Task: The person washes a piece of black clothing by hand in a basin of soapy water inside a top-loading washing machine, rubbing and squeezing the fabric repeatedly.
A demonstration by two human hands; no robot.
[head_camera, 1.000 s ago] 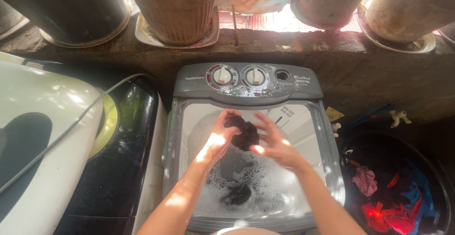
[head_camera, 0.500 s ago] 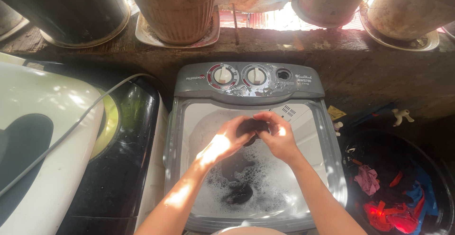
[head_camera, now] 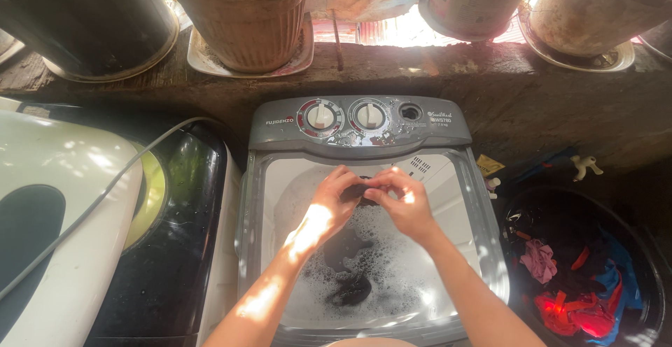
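Both hands meet over the far half of the washing machine (head_camera: 462, 200) tub, held above the soapy water (head_camera: 392, 263) so drips fall back in. The left hand (head_camera: 334, 203) and right hand (head_camera: 402, 203) each close their grip on one small dark cloth (head_camera: 358, 192), bunched between the fingertips. Two dials (head_camera: 343, 116) sit on the panel at the far edge. One black tub (head_camera: 647, 263) of coloured laundry stands right; five pots line the ledge (head_camera: 140, 88).
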